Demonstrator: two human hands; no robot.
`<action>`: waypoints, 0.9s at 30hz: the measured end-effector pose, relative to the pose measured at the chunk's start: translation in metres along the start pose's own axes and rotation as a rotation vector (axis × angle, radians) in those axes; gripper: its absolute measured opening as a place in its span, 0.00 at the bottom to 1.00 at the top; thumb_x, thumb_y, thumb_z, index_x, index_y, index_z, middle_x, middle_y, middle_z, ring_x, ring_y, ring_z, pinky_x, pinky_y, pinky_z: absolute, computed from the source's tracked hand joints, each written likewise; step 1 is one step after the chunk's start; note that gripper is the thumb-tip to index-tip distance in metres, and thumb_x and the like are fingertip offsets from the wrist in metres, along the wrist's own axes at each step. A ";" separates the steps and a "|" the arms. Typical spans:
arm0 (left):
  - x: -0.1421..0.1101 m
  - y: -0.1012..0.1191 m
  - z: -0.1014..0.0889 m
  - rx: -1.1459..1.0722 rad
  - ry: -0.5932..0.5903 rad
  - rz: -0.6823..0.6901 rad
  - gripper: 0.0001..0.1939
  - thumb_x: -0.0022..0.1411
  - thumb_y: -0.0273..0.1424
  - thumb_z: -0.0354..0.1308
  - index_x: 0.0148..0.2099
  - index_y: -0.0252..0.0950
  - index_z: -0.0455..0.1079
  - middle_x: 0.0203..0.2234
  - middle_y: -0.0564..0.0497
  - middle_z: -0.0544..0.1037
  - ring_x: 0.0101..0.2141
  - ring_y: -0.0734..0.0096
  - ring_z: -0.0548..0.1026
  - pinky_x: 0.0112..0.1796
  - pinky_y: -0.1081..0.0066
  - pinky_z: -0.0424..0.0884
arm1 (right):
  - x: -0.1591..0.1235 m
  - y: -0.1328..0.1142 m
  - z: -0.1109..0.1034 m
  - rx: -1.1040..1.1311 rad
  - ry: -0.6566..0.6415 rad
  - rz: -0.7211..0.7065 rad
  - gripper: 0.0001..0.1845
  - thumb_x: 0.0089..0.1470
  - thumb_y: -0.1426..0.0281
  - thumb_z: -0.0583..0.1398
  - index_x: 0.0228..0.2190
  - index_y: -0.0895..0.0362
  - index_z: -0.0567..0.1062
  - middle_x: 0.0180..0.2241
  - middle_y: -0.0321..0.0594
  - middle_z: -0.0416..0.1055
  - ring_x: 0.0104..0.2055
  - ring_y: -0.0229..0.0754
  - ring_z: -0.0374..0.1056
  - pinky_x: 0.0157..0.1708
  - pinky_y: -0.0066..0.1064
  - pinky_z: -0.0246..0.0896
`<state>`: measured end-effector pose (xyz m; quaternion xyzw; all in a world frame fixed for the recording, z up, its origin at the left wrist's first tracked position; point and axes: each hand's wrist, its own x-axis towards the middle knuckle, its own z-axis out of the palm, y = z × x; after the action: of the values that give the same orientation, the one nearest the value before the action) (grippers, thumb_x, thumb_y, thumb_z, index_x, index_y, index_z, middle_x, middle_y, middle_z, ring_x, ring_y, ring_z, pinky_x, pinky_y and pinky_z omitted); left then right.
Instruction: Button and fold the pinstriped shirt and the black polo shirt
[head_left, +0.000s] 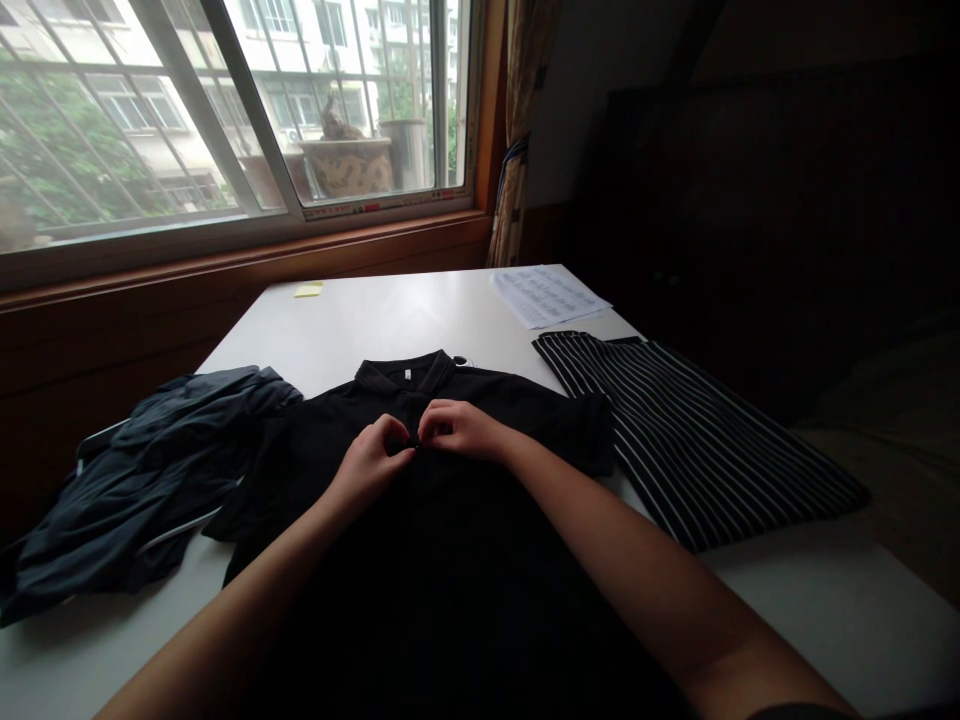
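A black short-sleeved polo shirt (465, 500) lies spread front side up, its collar (403, 378) pointing away from me and a small white label inside the neck. My left hand (373, 452) pinches the front placket just below the collar. Close beside it, my right hand (459, 428) also has its fingertips closed on the placket. The two sets of fingertips almost meet at a small dark spot that looks like a button, too small to be sure of. Both forearms rest low over the shirt.
On the white table (375, 310), a heap of dark grey clothes (165, 470) lies to the left and a folded black-and-white striped garment (690, 440) to the right. Printed papers (551, 295) and a yellow sticky note (308, 289) are at the far side, below a barred window (225, 110).
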<state>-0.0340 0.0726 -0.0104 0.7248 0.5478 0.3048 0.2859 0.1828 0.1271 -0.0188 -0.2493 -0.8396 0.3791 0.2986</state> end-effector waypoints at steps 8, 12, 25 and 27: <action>0.002 -0.009 0.002 0.180 0.069 0.121 0.04 0.60 0.33 0.60 0.38 0.40 0.69 0.35 0.50 0.75 0.40 0.60 0.73 0.42 0.62 0.68 | 0.000 0.001 0.000 -0.052 0.036 -0.017 0.06 0.52 0.78 0.65 0.33 0.57 0.79 0.36 0.37 0.72 0.35 0.36 0.69 0.36 0.27 0.64; 0.001 -0.013 0.001 0.289 0.088 0.132 0.06 0.63 0.37 0.59 0.40 0.41 0.72 0.38 0.48 0.73 0.42 0.57 0.72 0.47 0.58 0.68 | 0.000 0.003 0.001 -0.099 0.061 -0.007 0.06 0.53 0.78 0.65 0.33 0.57 0.79 0.36 0.38 0.73 0.35 0.36 0.68 0.37 0.27 0.65; 0.002 -0.010 -0.006 0.201 -0.026 0.284 0.06 0.63 0.32 0.59 0.41 0.44 0.75 0.40 0.49 0.74 0.44 0.59 0.71 0.48 0.60 0.68 | -0.001 0.008 -0.003 -0.235 0.138 0.032 0.03 0.54 0.75 0.66 0.33 0.57 0.79 0.35 0.37 0.71 0.34 0.37 0.68 0.37 0.28 0.63; 0.002 -0.009 -0.008 0.203 -0.045 0.283 0.06 0.62 0.33 0.60 0.42 0.44 0.76 0.40 0.49 0.74 0.44 0.58 0.71 0.47 0.60 0.68 | -0.001 0.008 -0.003 -0.242 0.145 0.032 0.03 0.54 0.75 0.66 0.32 0.57 0.78 0.35 0.36 0.70 0.34 0.36 0.68 0.37 0.28 0.63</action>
<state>-0.0449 0.0769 -0.0117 0.8264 0.4617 0.2690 0.1775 0.1870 0.1322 -0.0241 -0.3233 -0.8514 0.2610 0.3201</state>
